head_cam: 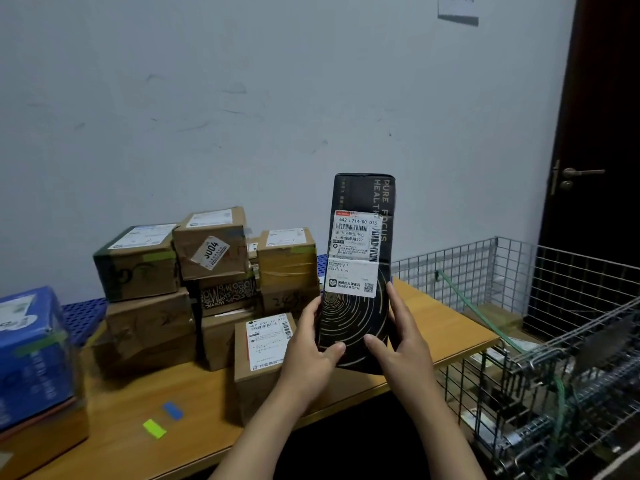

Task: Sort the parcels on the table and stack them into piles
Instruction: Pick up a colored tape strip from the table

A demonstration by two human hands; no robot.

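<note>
Head view: holding a tall black box (360, 271) upright over the worktop (207, 403), just right of the stacked brown parcels (207, 258). Left hand (311, 351) and right hand (401, 344) curled round its lower end, thumbs in front. Probably stiff, light, slick-faced; best gripped low, along the long edges.

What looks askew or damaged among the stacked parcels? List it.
The cardboard box atop the middle of the pile sits tilted, its front creased, with its sticker stuck on crooked. A green strip and a blue strip lie stray on the table.
</note>
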